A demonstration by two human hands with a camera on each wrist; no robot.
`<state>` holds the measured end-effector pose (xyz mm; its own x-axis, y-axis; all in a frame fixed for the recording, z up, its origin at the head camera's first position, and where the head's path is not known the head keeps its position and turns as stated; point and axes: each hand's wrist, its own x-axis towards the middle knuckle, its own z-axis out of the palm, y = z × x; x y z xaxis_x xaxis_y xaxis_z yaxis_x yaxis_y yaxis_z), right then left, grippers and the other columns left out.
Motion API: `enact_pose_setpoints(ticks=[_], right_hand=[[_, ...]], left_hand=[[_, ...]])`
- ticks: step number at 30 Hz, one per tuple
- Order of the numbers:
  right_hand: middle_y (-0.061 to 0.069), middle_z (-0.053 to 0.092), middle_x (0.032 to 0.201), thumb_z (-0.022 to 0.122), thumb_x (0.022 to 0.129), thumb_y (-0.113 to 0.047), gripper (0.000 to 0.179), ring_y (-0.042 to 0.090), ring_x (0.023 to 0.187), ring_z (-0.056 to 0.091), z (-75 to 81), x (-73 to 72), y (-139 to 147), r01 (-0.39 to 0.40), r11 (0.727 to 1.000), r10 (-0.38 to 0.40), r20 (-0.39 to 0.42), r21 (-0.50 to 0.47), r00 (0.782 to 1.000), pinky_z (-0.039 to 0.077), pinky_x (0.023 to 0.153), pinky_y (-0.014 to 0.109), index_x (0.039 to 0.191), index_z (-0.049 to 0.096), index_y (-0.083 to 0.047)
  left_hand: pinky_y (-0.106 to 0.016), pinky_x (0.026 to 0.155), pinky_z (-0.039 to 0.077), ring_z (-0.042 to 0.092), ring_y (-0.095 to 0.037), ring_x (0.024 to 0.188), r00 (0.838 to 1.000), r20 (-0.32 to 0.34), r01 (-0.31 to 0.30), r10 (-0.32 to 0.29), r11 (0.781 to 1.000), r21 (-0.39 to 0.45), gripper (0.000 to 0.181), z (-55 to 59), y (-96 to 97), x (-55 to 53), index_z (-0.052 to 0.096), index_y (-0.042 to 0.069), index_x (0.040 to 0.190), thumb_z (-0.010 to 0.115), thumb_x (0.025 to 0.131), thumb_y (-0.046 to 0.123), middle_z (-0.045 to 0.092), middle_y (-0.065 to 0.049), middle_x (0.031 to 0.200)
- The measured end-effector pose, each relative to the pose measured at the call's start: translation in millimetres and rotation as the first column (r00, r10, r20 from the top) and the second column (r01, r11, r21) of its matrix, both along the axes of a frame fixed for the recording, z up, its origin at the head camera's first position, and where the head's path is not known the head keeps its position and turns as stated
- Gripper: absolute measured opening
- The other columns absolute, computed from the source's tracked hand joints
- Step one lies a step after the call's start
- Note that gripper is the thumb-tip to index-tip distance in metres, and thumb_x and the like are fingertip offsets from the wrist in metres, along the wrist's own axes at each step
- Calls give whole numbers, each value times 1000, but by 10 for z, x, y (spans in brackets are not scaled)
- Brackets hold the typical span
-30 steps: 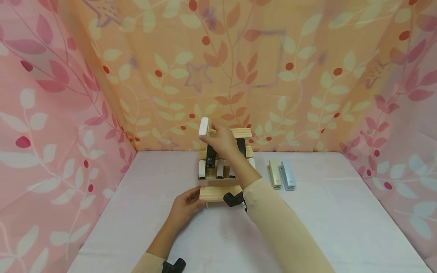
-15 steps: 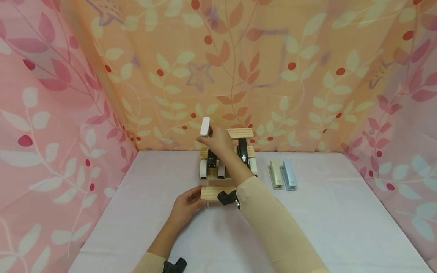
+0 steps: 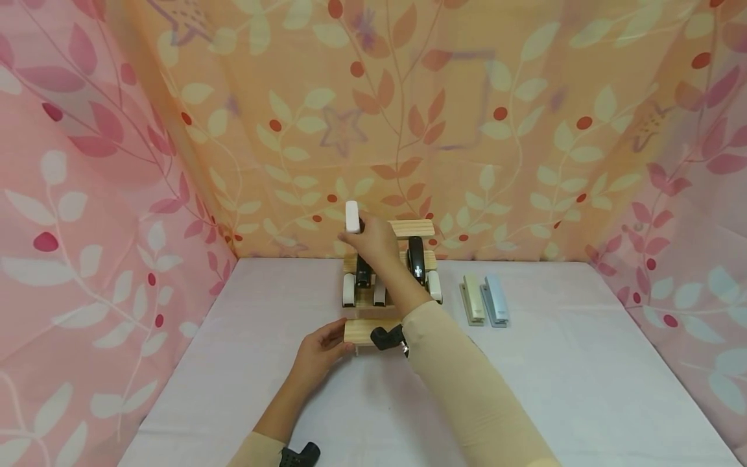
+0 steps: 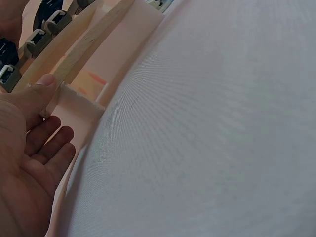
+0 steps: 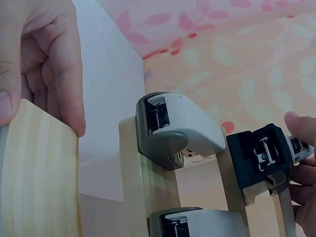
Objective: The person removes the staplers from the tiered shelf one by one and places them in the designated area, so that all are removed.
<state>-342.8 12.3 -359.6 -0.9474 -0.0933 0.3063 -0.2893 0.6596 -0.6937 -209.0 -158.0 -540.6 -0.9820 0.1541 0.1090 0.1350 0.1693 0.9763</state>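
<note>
My right hand (image 3: pixel 376 243) holds a white stapler (image 3: pixel 352 217) at the left of the top tier of a stepped wooden rack (image 3: pixel 412 227). In the right wrist view, the thumb and fingers (image 5: pixel 295 121) are around that stapler, partly cut off by the frame edge. My left hand (image 3: pixel 315 357) pinches the left end of the rack's lowest front plank (image 3: pixel 357 331), thumb on top. Black staplers (image 3: pixel 416 259) stand on the middle tier. White-and-grey staplers (image 3: pixel 348 290) line the tier below it; my right arm hides part of that row.
A pale yellow-green stapler (image 3: pixel 473 301) and a light blue stapler (image 3: pixel 495 301) lie side by side on the white tablecloth (image 3: pixel 583 363), right of the rack. A patterned orange curtain (image 3: pixel 262 175) hangs close behind the rack; pink cloth (image 3: pixel 87 259) encloses both sides.
My right forearm has shifted slightly left, uncovering more of the right black stapler and a white one beside it. The held stapler stays at nearly the same spot. The left hand has kept its grip.
</note>
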Motion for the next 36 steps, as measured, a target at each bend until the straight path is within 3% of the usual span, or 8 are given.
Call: enact_pose_setpoints(ticks=[5,9,13,17,21,28,36], right_hand=[[-1,76,107,80,89,-43,41,16,86,68,12,24,14,23,1000,-23,-14,-20,1000,57,70,33,120,74,-18],[0,77,110,81,89,-40,41,16,90,70,35,32,16,47,998,-48,-20,-51,999,60,75,34,123,75,-17],[3,78,109,80,90,-37,39,17,89,70,39,20,27,75,994,-78,-39,-81,996,60,73,34,122,76,-15],[3,78,105,79,91,-36,37,16,86,68,32,26,51,99,984,-107,-42,-151,993,58,66,31,121,77,-15],[4,78,107,78,93,-36,37,15,89,71,23,43,74,104,971,-116,-43,-216,992,60,67,30,123,76,-14],[6,77,115,79,92,-32,35,16,103,72,120,137,108,54,948,-90,-101,-314,991,63,83,34,119,77,-9],[7,76,117,80,91,-30,34,16,108,73,202,366,261,-24,923,-31,-137,-385,990,64,84,34,120,76,-12]], left_hand=[[-25,102,54,62,-28,129,1000,3,2,-2,1000,-5,65,16,3,11,61,9,141,87,83,23,64,-12,139],[-25,102,55,62,-29,129,1000,2,6,-6,1000,3,65,8,4,2,60,7,142,86,84,23,64,-13,139],[-25,101,55,62,-30,128,1000,-12,8,-8,1000,1,64,3,7,-8,60,5,142,85,85,21,63,-15,140],[-26,101,55,62,-31,128,1000,-22,11,-11,1000,-1,65,-1,8,-11,59,4,142,85,85,22,63,-16,140],[-29,104,54,62,-30,128,1000,-14,14,-14,1000,12,64,-4,11,-5,60,4,141,85,85,21,63,-15,140],[-27,103,54,62,-30,129,1000,-13,7,-7,1000,1,64,-14,6,-19,60,5,141,86,84,20,63,-15,140],[-26,102,55,63,-31,128,1000,10,8,-9,1000,29,63,-12,10,-9,60,4,141,85,85,17,64,-15,138]])
